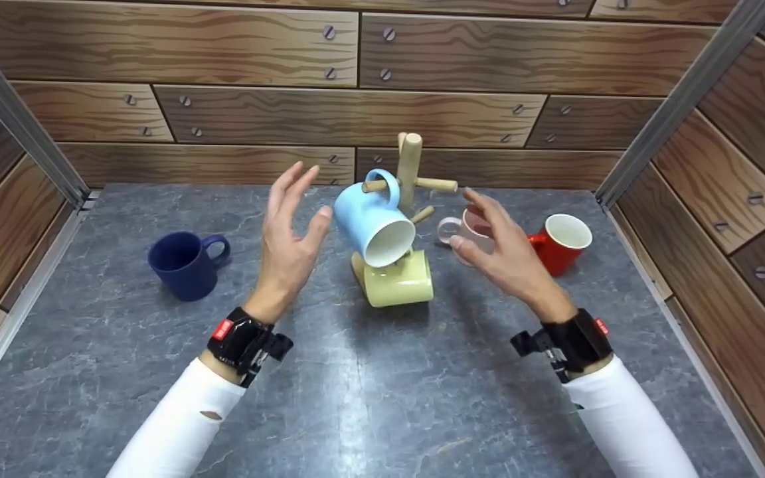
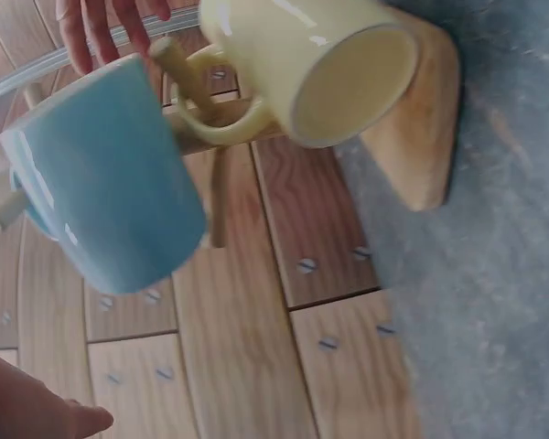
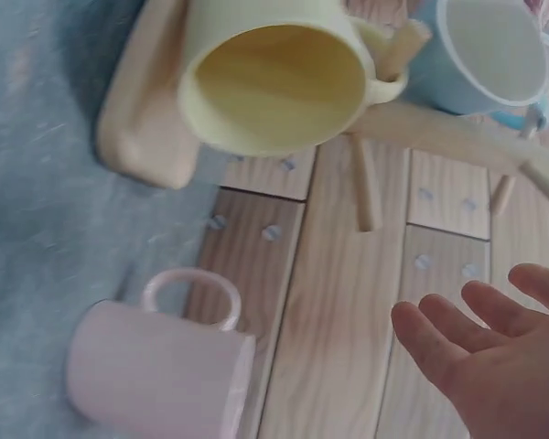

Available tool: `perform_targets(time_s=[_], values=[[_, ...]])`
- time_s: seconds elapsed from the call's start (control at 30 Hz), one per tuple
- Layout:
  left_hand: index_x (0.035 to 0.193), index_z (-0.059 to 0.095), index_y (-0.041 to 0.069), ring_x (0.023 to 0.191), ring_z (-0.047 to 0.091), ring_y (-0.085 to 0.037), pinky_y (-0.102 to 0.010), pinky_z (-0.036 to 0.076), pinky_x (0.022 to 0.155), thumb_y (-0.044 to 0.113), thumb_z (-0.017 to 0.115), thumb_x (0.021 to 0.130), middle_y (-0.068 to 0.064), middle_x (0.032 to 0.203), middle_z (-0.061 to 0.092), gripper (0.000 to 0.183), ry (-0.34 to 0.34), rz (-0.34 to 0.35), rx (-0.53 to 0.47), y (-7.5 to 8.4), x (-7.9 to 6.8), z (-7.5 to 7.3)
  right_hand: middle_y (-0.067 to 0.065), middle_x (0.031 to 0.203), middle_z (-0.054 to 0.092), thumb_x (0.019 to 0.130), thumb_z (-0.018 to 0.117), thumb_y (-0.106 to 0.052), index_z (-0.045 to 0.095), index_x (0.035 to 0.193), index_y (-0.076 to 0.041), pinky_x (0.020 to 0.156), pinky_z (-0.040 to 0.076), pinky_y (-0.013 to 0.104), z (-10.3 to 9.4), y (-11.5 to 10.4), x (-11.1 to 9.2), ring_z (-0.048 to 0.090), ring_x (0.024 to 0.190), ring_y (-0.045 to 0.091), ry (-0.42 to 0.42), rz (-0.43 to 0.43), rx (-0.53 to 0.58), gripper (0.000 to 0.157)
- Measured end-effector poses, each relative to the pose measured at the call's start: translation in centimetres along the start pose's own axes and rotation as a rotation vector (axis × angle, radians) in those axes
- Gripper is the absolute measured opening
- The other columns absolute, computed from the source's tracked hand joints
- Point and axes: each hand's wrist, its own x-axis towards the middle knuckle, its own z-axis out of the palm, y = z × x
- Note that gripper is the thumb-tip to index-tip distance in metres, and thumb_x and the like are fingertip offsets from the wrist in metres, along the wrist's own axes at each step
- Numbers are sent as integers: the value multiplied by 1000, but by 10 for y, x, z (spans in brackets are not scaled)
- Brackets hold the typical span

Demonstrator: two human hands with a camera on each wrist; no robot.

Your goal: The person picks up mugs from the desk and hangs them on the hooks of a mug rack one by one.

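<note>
Both hands are spread and hold nothing: the left hand [image 1: 287, 240] is in the air near the light blue mug [image 1: 364, 216], with its thumb apart from the fingers, and the right hand [image 1: 512, 255] is on the other side of the wooden rack [image 1: 409, 162], fingers loosely extended. The light blue mug hangs tilted by its handle on an upper peg; below it, the yellow mug [image 1: 399, 284] hangs sideways on a lower peg. Both wrist views show its mouth and the rack's wide foot [image 2: 425, 137] (the head view hides most of these). The pink mug [image 3: 156, 370], partly covered by the right hand in the head view, shows its handle clearly in the right wrist view. On the grey table [image 1: 356, 418], the red mug [image 1: 552, 255] stands to the right, and the dark blue mug [image 1: 186, 271] to the left.
</note>
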Motion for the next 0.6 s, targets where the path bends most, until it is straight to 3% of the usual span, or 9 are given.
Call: perform_targets(time_s=[0.17,0.37,0.5,0.6], values=[[135,69,9,131,55,-20,-42,42,112,20,65,100,-7,140,61,37,-2,114,10,9,6,7,13,153,50,94,74,-12,42,157,-5,114,44,47,6,-11,6,52,138,27,68,-109,69,71],[122,76,3,110,65,-21,-33,59,87,9,73,96,-12,122,66,26,42,231,-32,18,16,23,14,137,64,95,68,2,59,141,3,104,53,38,17,-18,14,64,123,24,286,-314,82,47],[116,77,1,108,64,-22,-27,60,83,7,76,94,-15,119,64,23,55,229,-38,20,21,31,14,126,70,96,68,3,68,131,4,97,57,33,23,-24,21,69,112,22,405,-332,81,34],[110,79,0,105,65,-23,-26,59,83,6,78,92,-16,116,64,19,72,243,-39,16,23,34,12,120,72,96,71,-1,71,126,3,94,57,29,24,-25,25,70,107,19,443,-313,64,30]])
